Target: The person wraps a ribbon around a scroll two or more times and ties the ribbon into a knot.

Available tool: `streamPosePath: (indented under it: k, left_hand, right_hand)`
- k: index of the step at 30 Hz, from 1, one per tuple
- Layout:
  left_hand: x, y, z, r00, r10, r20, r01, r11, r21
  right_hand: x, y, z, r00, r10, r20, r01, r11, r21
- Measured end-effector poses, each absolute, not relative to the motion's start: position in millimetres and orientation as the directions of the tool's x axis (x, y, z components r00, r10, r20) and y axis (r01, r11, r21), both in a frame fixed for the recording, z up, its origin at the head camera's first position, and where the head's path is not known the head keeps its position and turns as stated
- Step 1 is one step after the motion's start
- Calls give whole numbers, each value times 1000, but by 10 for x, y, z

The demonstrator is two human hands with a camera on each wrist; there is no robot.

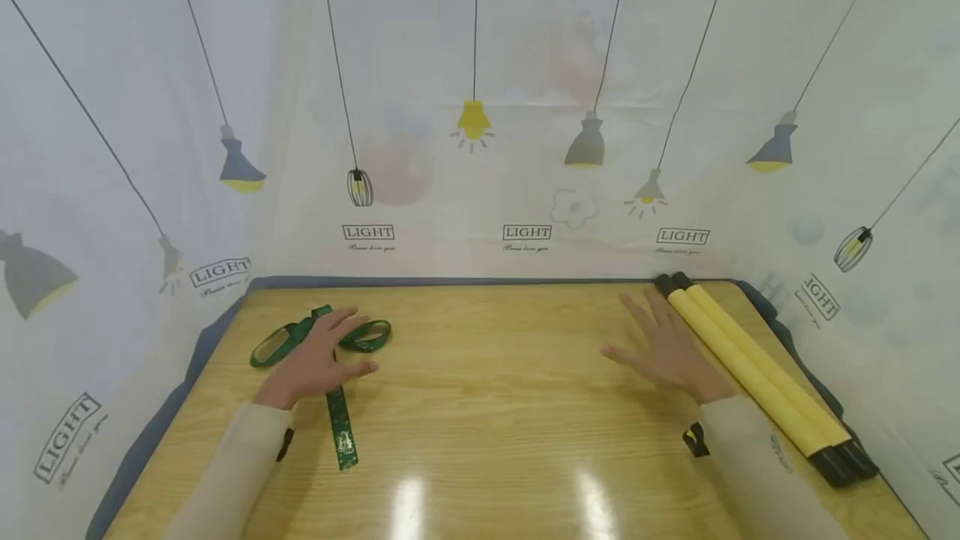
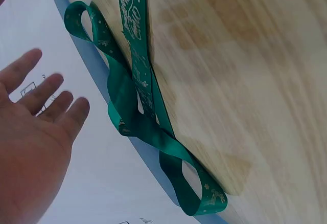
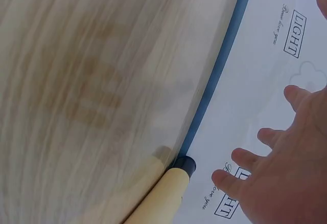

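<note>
A green ribbon (image 2: 143, 132) with pale printed lettering lies on the wooden table, looped on both sides with one straight tail toward the front. In the head view my left hand (image 1: 318, 361) hovers over the ribbon's middle, fingers spread and holding nothing. The left wrist view shows that hand (image 2: 41, 142) apart from the ribbon. At the right, my right hand (image 1: 663, 348) is stretched out with spread fingers, beside two yellow rods (image 1: 757, 369) with black ends. The right wrist view has the same hand (image 3: 291, 157) in the air near one black rod end (image 3: 185, 165).
A light wooden table (image 1: 480, 407) fills the foreground, with a blue-grey edge (image 1: 450, 281) along its back and sides. White curtain-like sheets (image 1: 450, 40) printed with hanging lamps surround it on three sides. The rods lie slanted along the right edge.
</note>
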State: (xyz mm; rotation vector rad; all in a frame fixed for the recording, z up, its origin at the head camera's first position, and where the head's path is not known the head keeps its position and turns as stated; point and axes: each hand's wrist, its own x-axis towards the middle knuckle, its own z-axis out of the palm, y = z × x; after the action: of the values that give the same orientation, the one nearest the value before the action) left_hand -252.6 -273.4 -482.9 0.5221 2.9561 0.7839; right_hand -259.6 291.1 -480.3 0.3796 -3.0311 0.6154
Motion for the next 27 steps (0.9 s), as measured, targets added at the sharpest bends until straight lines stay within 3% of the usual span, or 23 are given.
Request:
streamPosePath:
  k: [16, 27]
  left_hand:
    - [-2133, -2776, -4812, -846, 532, -44, 454, 760, 465]
    - [-2016, -2780, -4822, -821, 566, -80, 463, 741, 486]
  right_hand:
    - [-2336, 2706, -4913, -953, -281, 110, -301, 859, -414]
    - [-2119, 2555, -4931, -944, -305, 125, -327, 818, -473]
